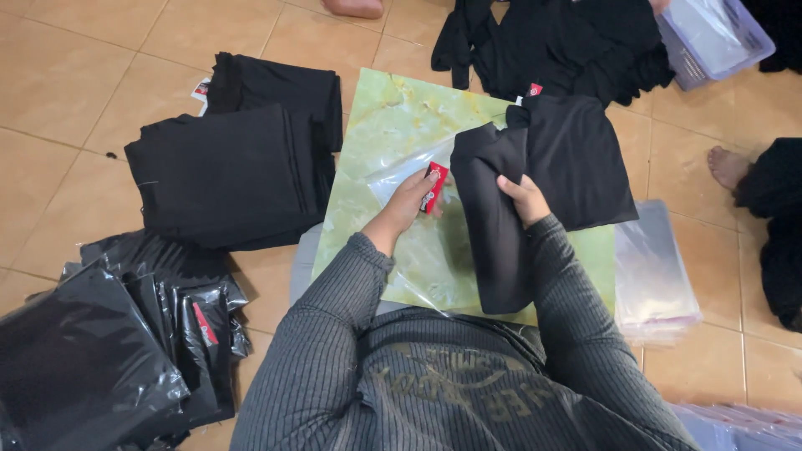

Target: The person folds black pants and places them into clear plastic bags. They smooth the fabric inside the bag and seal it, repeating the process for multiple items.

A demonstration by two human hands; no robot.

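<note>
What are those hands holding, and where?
Left hand pinches a red tag by its edge; right hand grips the folded black cloth near its top.

folded black garment (498, 225) on green board; small red tag (434, 187) beside it

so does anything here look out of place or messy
Mostly tidy. The black pile at the top lies loose and crumpled, unlike the folded stack on the left. The hands, left with a red tag and right, hold a neatly folded garment.
</note>
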